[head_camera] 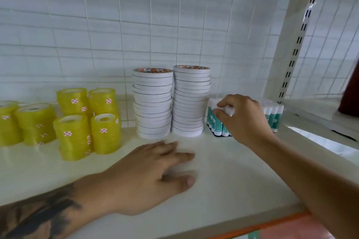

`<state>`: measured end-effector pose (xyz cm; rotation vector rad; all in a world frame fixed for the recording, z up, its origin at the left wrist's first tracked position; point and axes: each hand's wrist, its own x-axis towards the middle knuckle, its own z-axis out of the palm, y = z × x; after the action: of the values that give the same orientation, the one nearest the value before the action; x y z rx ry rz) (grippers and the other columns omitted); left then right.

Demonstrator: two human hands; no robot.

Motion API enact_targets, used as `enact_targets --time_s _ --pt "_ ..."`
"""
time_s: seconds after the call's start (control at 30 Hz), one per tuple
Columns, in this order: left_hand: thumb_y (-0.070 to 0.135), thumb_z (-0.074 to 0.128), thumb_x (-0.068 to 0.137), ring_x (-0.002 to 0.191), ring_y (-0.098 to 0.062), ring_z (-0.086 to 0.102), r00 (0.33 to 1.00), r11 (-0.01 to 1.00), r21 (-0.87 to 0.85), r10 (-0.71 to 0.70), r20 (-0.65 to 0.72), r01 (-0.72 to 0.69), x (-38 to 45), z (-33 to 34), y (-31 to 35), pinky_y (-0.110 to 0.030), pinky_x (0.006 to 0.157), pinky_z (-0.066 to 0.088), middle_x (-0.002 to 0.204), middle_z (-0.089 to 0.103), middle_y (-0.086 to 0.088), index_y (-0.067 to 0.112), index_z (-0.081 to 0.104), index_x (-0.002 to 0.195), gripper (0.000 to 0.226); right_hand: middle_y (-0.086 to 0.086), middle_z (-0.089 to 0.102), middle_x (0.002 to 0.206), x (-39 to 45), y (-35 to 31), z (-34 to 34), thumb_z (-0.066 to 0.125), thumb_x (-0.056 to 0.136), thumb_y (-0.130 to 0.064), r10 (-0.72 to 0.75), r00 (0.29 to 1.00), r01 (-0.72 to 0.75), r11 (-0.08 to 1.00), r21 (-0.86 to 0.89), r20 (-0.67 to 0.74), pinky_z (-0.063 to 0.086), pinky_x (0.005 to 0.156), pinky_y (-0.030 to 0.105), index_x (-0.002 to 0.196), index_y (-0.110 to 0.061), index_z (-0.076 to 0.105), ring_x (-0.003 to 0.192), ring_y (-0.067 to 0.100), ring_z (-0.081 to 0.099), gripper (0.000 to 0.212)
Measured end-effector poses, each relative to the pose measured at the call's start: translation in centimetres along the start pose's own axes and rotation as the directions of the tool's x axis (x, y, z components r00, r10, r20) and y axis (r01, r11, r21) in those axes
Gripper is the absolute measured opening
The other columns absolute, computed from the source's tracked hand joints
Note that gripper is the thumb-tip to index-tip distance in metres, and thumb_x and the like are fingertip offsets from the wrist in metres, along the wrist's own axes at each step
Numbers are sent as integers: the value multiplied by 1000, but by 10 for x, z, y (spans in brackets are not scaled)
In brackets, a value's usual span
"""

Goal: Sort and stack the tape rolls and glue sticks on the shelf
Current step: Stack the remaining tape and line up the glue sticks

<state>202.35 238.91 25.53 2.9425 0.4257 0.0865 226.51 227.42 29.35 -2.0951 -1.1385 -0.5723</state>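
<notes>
Shelf (223, 170): a pale board that fills the lower half of the frame, with a white wire grid behind it.
Yellow tape rolls (105, 134): they stand in short piles at the left of the frame, in two rows; several piles lean a little and their rolls are not lined up well.
White tape rolls (153, 103): two tall piles stand side by side in the middle of the frame, touching or almost touching; the left pile has rolls shifted out of line.
Glue sticks (215, 122): they stand upright, packed together, at the right of the frame, just beside the right white pile; more sticks show behind the wrist, near the shelf post.
Right hand (242, 116): its fingers are curled over the white caps of the glue sticks and pinch the top of one.
Left hand (155, 172): it lies low over the bare front of the shelf with fingers spread and straight, holding nothing; it looks blurred, and I cannot tell if it touches the board.
Done, as I judge: the three kinds are already apart, each in its own zone, and the tape is piled.
Left, as I judge: setting the last glue sticks in the block, and perhaps straightening the leaning piles.
</notes>
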Motion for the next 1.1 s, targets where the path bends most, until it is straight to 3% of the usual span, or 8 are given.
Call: enact_targets --time_s 0.13,0.5,0.63,0.73,0.83,0.93,1.03,1.1 --pt "90 22 83 155 1 -5 1000 1000 -19 -1 19 1 0 0 1 -27 126 1 169 3 21 68 8 150 72 -2 71 106 -2 -1 1 67 93 -28 8 1000 -9 999 -49 -12 49 95 42 104 -20 73 100 23 62 15" --pt "91 16 80 154 0 -10 999 999 -35 18 29 -17 1 2 -2 -29 127 -3 169 -3 22 68 5 150 75 -8 70 121 -7 -10 -5 62 94 -40 68 996 -63 995 -78 62 39 110 42 117 -23 71 116 18 59 30" --pt "88 21 79 152 7 -2 999 995 -97 27 -18 -29 0 0 -2 -17 121 -1 167 8 26 61 19 152 78 -8 63 137 -9 -13 -22 55 96 -55 -10 990 45 971 -235 144 36 110 39 137 -29 59 124 19 57 48" --pt "89 26 79 147 13 15 993 987 -152 40 -108 -56 2 -4 1 -4 113 4 159 25 32 52 33 153 82 -9 54 148 -8 0 -53 53 95 -60 -9 982 45 981 -188 190 44 106 41 151 -35 40 132 20 53 63" --pt "91 25 79 141 10 33 979 992 -91 69 -193 -88 9 -19 16 -14 117 25 152 37 32 44 40 151 88 -7 48 153 -1 29 -87 56 94 -58 -11 957 94 957 -276 290 43 110 43 151 -35 40 137 21 47 63" --pt "89 30 77 135 1 44 958 992 -76 71 -277 -96 33 -38 54 -29 115 38 148 45 28 53 36 145 77 -1 44 156 11 63 -109 61 95 -52 50 908 114 925 -361 416 38 114 41 153 -32 39 141 24 43 66" --pt "67 47 94 133 -9 48 927 991 -46 104 -360 -129 72 -46 102 -35 111 42 146 51 17 47 40 144 55 1 38 159 19 95 -107 64 93 -47 53 874 153 913 -377 482 37 115 42 157 -29 32 144 24 39 73" --pt "53 51 100 138 -17 44 925 992 55 123 -359 -111 105 -43 126 -34 112 37 152 48 8 35 37 151 56 0 28 165 23 112 -96 66 89 -52 28 859 197 903 -381 511 34 118 44 160 -30 23 149 25 32 86"
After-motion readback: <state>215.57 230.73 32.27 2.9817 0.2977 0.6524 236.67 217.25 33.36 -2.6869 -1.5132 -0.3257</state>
